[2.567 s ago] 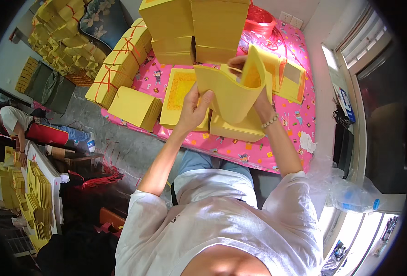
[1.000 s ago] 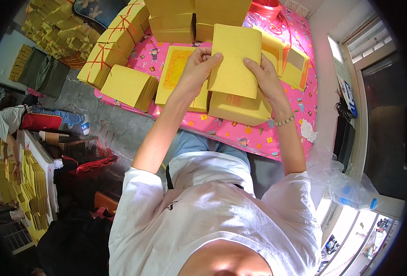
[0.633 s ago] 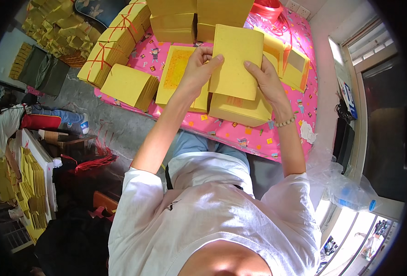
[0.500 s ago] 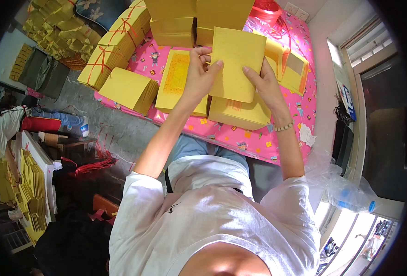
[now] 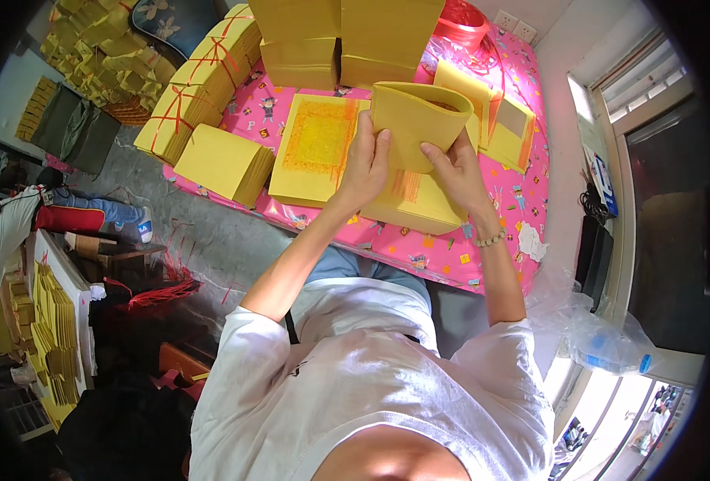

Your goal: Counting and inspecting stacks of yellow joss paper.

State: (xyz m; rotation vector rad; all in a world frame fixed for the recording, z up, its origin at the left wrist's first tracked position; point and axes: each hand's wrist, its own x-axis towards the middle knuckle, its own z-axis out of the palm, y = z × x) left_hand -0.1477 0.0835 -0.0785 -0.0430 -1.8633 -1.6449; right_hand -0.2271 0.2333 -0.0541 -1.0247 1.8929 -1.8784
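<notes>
Paper [image 5: 409, 120], yellow, folded, gaping at top: between left hand [image 5: 363, 167] and right hand [image 5: 461, 178], each pinching one side, thumb in front. Probably light, pliant, easily creased; best held by side edges. Beneath grip: stack [image 5: 419, 208]. Left of grip: printed pile [image 5: 316, 143].

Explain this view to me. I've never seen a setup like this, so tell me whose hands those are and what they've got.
There is no machine here: a person works with bare hands, seen from above by a wide fisheye camera worn on the head, so straight edges bend. The left hand and right hand hold folded yellow paper between them, its top gaping open. Below is a pink patterned cloth bearing a yellow stack with an orange print, bundles tied in red and tall yellow stacks. At far left, another person bends over more yellow paper.
</notes>
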